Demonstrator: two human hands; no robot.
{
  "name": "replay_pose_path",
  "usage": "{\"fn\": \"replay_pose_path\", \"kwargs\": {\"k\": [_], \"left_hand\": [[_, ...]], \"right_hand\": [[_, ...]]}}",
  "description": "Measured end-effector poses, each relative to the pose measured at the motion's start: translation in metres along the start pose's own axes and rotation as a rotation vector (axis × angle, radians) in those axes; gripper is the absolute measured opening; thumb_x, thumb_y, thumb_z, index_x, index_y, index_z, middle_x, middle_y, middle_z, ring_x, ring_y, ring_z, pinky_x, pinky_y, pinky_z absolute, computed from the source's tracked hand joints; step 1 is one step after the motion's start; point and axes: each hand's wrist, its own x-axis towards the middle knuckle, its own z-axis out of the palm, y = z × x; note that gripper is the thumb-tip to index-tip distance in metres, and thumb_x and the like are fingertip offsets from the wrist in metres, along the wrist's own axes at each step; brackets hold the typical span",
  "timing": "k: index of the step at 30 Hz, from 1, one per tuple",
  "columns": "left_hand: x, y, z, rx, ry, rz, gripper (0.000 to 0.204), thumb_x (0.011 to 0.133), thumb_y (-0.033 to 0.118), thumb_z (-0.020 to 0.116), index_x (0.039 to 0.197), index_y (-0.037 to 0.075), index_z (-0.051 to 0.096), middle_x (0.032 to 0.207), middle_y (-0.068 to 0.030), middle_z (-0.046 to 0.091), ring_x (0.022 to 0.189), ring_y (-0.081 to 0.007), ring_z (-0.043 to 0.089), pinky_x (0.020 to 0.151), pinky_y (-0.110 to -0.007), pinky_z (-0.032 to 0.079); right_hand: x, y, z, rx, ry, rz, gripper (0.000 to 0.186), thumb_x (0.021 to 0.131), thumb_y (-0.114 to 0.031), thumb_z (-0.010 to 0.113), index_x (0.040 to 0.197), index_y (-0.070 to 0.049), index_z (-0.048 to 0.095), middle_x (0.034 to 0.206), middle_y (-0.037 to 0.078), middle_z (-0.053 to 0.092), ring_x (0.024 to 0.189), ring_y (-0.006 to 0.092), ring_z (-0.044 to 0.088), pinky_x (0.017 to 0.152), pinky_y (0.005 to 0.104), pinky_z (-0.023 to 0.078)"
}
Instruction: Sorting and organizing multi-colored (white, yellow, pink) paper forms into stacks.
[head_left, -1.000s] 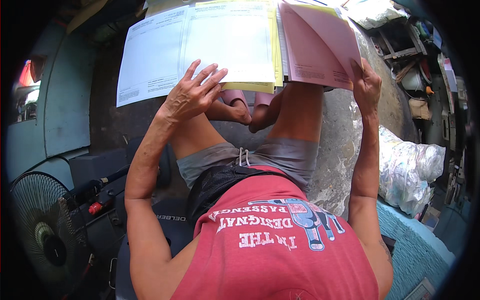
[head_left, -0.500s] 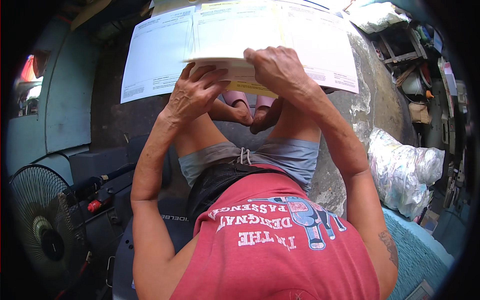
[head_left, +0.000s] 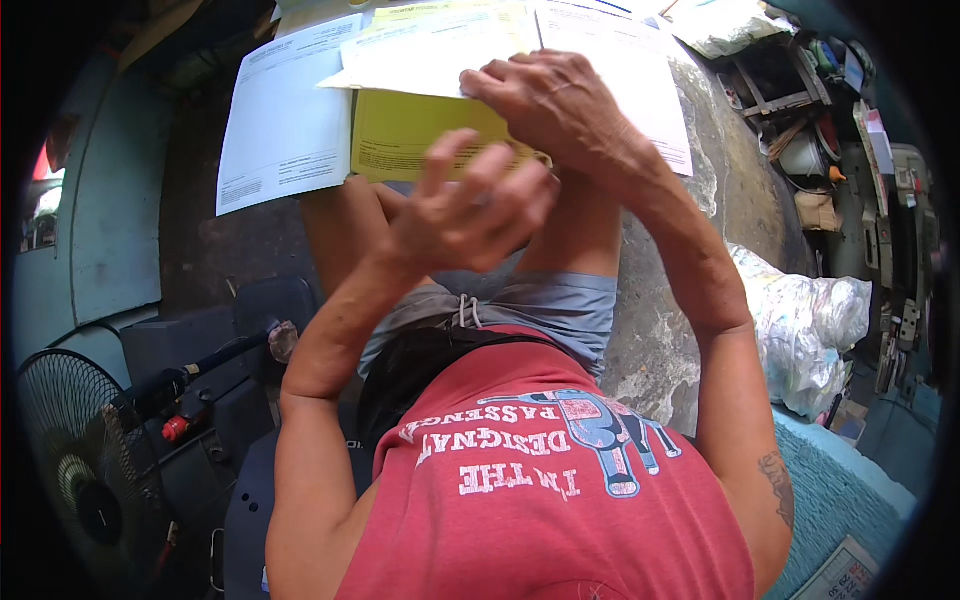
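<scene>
Left hand [head_left: 470, 210] nearest: motion-blurred, fingers apart and half curled, overlapping the yellow sheet's lower edge in view; can't tell if it touches. Right hand [head_left: 555, 105] just beyond, thumb and fingers pinching the lower edge of the middle white sheet [head_left: 430, 60], raised off the yellow sheet [head_left: 395, 130]. Left white sheet [head_left: 285, 110] alongside; right pale sheet [head_left: 645, 85] past right hand.

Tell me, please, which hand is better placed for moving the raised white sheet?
Probably the right hand: its fingers appear to grip the raised white sheet by its lower edge. The left hand, blurred, is nearer the yellow sheet and seems to hold nothing.
</scene>
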Motion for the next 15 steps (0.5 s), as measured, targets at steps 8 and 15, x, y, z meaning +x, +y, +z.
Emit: {"fn": "replay_pose_path", "kwargs": {"k": [8, 15], "left_hand": [[0.027, 0.045, 0.103, -0.087, -0.381, -0.118, 0.055, 0.088, 0.040, 0.070, 0.131, 0.006, 0.064, 0.148, -0.0132, 0.050, 0.133, -0.0290, 0.051, 0.107, -0.064, 0.038], [0.017, 0.039, 0.122, -0.063, -0.321, 0.001, 0.026, 0.081, 0.020, 0.070, 0.101, 0.003, 0.075, 0.107, -0.0093, 0.068, 0.105, -0.0235, 0.064, 0.099, -0.060, 0.047]], "right_hand": [[-0.066, 0.077, -0.025, -0.252, 0.072, -0.017, 0.024, 0.088, -0.011, 0.069, 0.111, -0.013, 0.071, 0.108, 0.002, 0.076, 0.099, 0.0195, 0.074, 0.086, 0.0328, 0.060], [-0.169, 0.086, -0.005, -0.192, -0.084, 0.416, 0.024, 0.092, -0.006, 0.062, 0.114, -0.012, 0.069, 0.108, 0.007, 0.076, 0.095, 0.0246, 0.075, 0.081, 0.0383, 0.060]]}}
